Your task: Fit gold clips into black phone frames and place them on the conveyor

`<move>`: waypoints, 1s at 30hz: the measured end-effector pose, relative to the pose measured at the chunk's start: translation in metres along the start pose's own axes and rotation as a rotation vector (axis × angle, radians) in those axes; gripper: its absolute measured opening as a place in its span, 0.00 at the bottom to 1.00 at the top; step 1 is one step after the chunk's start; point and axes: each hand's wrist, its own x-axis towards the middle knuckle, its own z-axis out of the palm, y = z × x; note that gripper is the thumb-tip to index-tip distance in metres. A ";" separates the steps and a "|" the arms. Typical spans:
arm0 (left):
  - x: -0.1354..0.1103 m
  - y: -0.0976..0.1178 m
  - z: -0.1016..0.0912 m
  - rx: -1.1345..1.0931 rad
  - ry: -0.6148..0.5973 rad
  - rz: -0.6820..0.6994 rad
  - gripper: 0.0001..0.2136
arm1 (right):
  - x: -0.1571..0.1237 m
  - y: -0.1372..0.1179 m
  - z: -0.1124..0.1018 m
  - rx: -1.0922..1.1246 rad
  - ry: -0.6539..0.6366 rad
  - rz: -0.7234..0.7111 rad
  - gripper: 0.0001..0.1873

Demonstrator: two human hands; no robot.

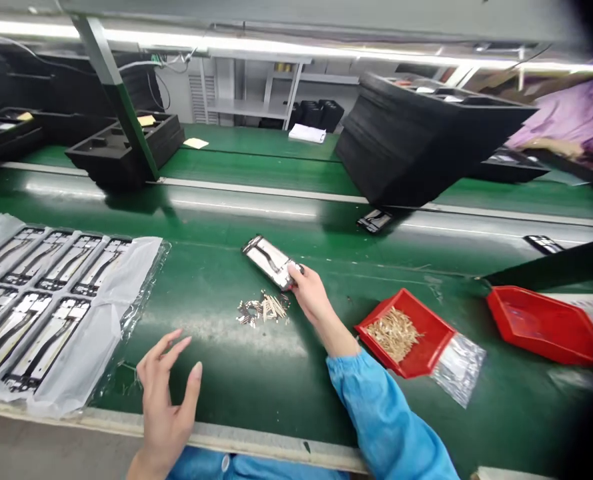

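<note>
My right hand (312,293) grips one end of a phone frame (269,260), a flat black-edged part with a pale inner face and a dark ribbon strip. It is held tilted above the green bench (216,267). Just below it lies a loose heap of small gold and dark metal parts (263,309), too small to name. My left hand (169,393) hovers near the bench's front edge, fingers spread, holding nothing. To its left, a white tray (101,333) holds several similar phone frames (51,343) in rows.
At right, a red bin (429,333) holds many small gold pieces, beside a clear plastic bag (460,367). Another red bin (541,327) stands farther right. Behind are a tall stack of black trays (401,140), a lone phone frame (375,221) and a green post (131,127).
</note>
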 end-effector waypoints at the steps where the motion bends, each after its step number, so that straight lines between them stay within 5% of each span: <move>1: 0.000 -0.003 -0.003 0.005 -0.020 0.009 0.19 | 0.019 -0.001 0.005 0.032 0.020 0.006 0.27; 6: -0.004 -0.017 -0.026 0.074 -0.078 0.024 0.18 | 0.056 -0.002 0.016 0.124 0.092 0.028 0.29; 10: 0.018 -0.053 -0.061 0.195 0.078 -0.006 0.13 | 0.046 0.020 0.002 0.071 0.143 0.037 0.42; 13: 0.046 -0.096 -0.098 0.412 0.195 -0.182 0.15 | 0.047 0.043 -0.009 -0.157 0.092 -0.070 0.34; 18: 0.074 -0.147 -0.133 0.808 0.093 -0.609 0.31 | 0.051 0.060 -0.009 -0.281 0.066 -0.246 0.24; 22: 0.078 -0.154 -0.135 0.823 -0.030 -0.684 0.32 | 0.045 0.051 -0.005 -0.245 0.046 -0.307 0.24; 26: 0.097 -0.157 -0.147 0.836 -0.029 -0.838 0.37 | 0.027 0.038 0.000 -0.282 0.001 -0.365 0.22; 30: 0.112 -0.172 -0.166 0.778 -0.053 -0.896 0.40 | -0.004 0.026 0.001 -0.404 -0.158 -0.465 0.14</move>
